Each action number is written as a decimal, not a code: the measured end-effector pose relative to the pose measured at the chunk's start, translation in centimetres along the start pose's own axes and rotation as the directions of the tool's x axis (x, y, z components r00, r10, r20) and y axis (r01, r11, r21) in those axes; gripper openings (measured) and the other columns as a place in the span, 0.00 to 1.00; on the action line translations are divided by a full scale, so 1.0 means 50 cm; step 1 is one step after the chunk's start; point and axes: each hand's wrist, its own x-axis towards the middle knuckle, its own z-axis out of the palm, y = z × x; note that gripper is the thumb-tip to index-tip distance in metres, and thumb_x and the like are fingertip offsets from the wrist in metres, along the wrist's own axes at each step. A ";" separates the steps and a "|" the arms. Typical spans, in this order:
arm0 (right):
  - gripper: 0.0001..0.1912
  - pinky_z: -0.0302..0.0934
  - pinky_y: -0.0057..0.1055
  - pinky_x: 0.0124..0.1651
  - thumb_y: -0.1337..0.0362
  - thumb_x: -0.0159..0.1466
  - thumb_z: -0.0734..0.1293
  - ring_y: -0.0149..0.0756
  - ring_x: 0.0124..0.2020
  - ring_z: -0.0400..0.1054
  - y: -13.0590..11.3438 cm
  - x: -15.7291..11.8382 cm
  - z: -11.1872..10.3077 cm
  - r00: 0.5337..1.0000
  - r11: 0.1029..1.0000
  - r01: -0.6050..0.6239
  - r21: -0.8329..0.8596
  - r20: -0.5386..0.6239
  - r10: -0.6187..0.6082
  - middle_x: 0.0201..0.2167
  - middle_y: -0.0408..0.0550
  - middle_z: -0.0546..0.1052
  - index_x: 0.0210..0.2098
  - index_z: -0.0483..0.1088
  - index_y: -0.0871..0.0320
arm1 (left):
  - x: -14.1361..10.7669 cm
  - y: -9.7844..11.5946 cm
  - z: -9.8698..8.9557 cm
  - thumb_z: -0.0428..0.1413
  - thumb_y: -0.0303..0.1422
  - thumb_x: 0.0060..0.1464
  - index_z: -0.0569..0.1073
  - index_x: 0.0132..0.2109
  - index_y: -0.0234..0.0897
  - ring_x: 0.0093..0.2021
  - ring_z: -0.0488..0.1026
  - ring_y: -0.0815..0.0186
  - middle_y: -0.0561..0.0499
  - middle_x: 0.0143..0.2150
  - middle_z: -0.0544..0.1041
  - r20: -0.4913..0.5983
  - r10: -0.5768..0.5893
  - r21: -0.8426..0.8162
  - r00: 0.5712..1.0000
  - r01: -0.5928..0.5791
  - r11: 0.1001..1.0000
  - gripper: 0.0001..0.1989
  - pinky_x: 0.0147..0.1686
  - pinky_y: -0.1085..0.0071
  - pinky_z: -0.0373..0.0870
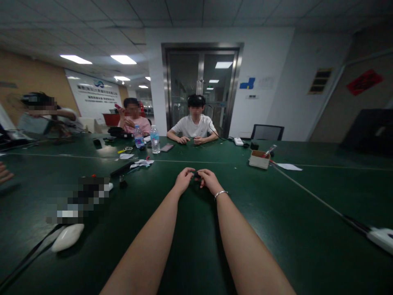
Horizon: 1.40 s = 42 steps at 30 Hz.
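Over the green tabletop, a small black object.
Left hand and right hand pinch it from either side, fingers curled; it looks stubby, its details too small to tell. Beyond, facing the hands, sits a white-shirted person.

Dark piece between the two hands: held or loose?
Held: the left hand and right hand pinch the dark piece from either side. Cannot tell whether it also touches the table.

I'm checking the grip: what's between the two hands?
The head view shows a small dark object between the left hand and right hand.
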 end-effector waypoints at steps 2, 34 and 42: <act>0.06 0.61 0.21 0.14 0.66 0.57 0.65 0.24 0.11 0.61 0.003 0.000 -0.003 1.000 1.000 0.014 0.028 -0.003 -0.014 0.16 0.39 0.71 0.35 0.69 0.61 | -0.001 0.000 0.000 0.49 0.30 0.51 0.73 0.42 0.35 0.29 0.67 0.71 0.51 0.31 0.72 0.010 0.006 0.003 1.000 -0.006 1.000 0.12 0.30 0.75 0.63; 0.05 0.62 0.21 0.16 0.65 0.57 0.65 0.23 0.11 0.60 0.001 -0.006 -0.005 1.000 0.992 -0.015 0.124 -0.008 0.017 0.17 0.43 0.74 0.30 0.69 0.62 | 0.000 -0.004 0.003 0.54 0.30 0.49 0.75 0.40 0.35 0.38 0.71 0.65 0.46 0.40 0.76 0.037 0.021 0.014 0.999 -0.022 1.000 0.11 0.35 0.71 0.68; 0.05 0.63 0.21 0.16 0.65 0.57 0.66 0.23 0.11 0.61 -0.002 -0.008 -0.005 1.000 0.990 -0.021 0.139 -0.006 0.022 0.16 0.41 0.72 0.31 0.69 0.62 | -0.005 0.005 0.002 0.51 0.36 0.53 0.74 0.40 0.34 0.30 0.70 0.69 0.49 0.33 0.75 0.069 -0.008 0.009 0.998 0.007 1.000 0.12 0.31 0.73 0.67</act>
